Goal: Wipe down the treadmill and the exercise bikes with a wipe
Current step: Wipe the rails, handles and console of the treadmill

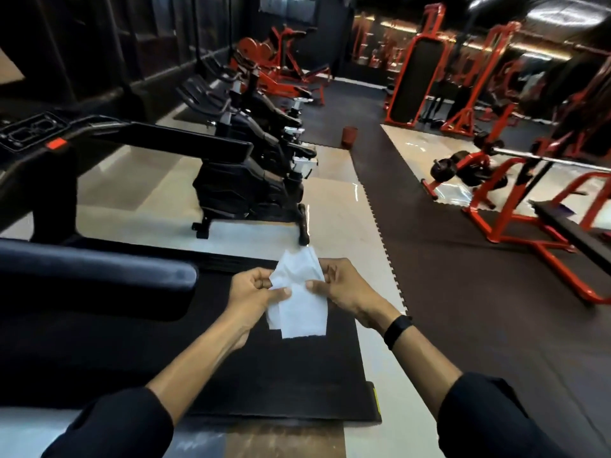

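Pinching a white wipe [297, 297] between them, the left hand [254, 292] and right hand [344, 289] hold it up in front of the chest, each thumb and fingers closed on an opposite edge. Its lower half hangs loose in overlapping layers, so it looks as though the person is spreading or refolding it to get a usable face before touching any machine. A black band [398, 332] sits on the right wrist.

Below the hands lies the dark treadmill [264, 385] belt, with a padded handrail [96, 279] to the left, close enough to be the likely first surface. Beyond, across the pale floor [139, 193], a row of black exercise bikes [251, 173] stands well apart from the hands. Red weight racks [515, 206] fill the right side.

Most of the treadmill's console is cut off at the left edge, the far bikes overlap one another and blur, and whether the wipe is damp cannot be told.
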